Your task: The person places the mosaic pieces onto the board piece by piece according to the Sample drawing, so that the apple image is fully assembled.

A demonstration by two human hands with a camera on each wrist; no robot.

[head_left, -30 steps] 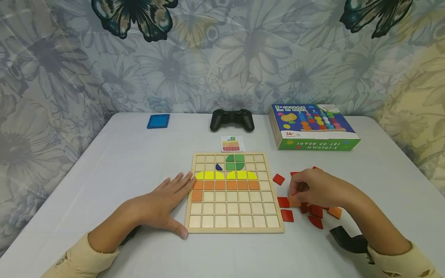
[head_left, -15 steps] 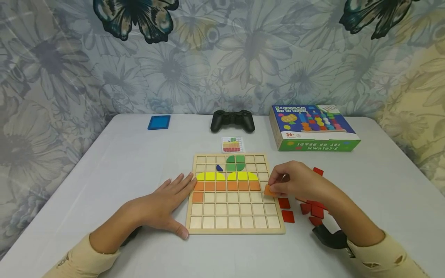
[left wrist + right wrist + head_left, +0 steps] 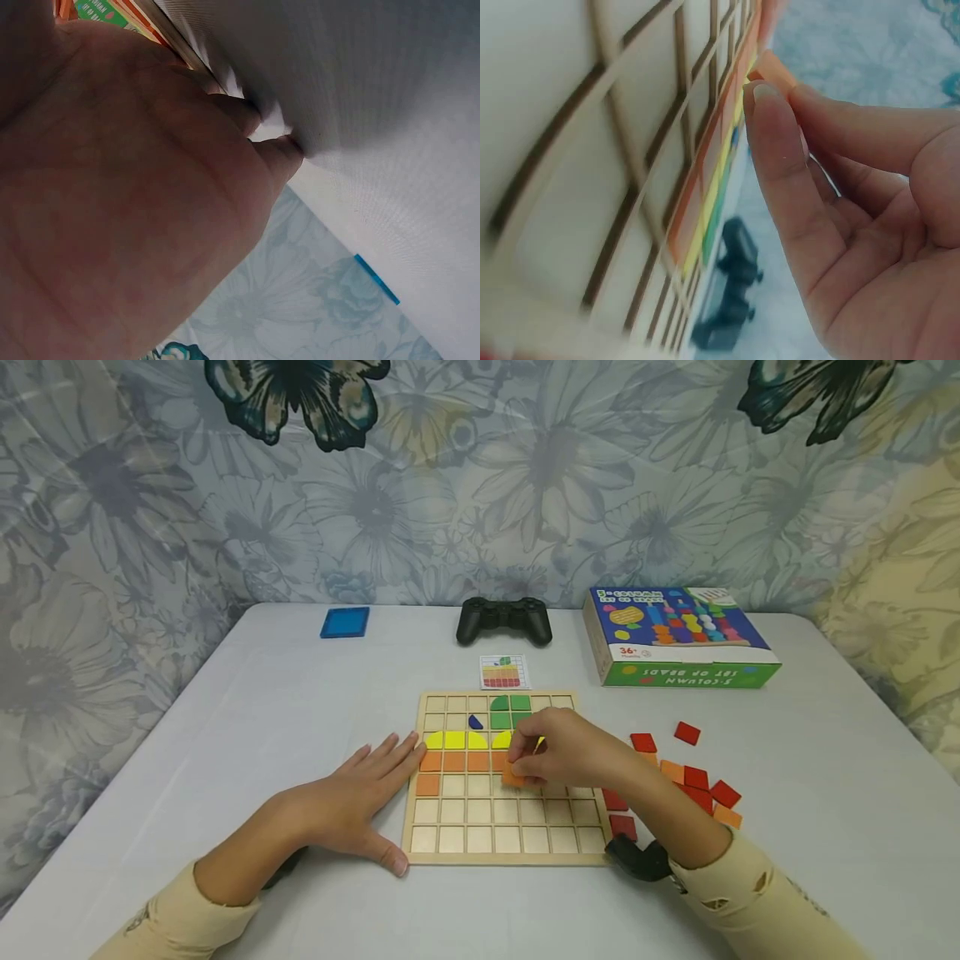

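My right hand point(image 3: 566, 750) pinches an orange square tile point(image 3: 513, 775) between thumb and fingers, over the middle of the wooden grid board point(image 3: 510, 859). In the right wrist view the orange tile point(image 3: 774, 73) shows at the fingertips, close above the grid. My left hand point(image 3: 352, 806) lies with fingers spread along the board's left edge, thumb near its lower left corner. On the board are green tiles point(image 3: 520, 702), a small dark blue piece point(image 3: 476, 722), a yellow row point(image 3: 454, 740) and an orange row point(image 3: 453, 762), with one orange tile point(image 3: 427, 785) below that row at the left.
Loose red tiles point(image 3: 687, 732) and orange tiles point(image 3: 727, 816) lie right of the board, partly under my right forearm. Behind the board are a pattern card point(image 3: 505, 672), a black game controller point(image 3: 503, 621), a blue square tray point(image 3: 345, 622) and a colourful box point(image 3: 682, 639).
My right hand has picked an orange tile from the loose pile and carried it left over the board. The left hand stays at the board's edge.
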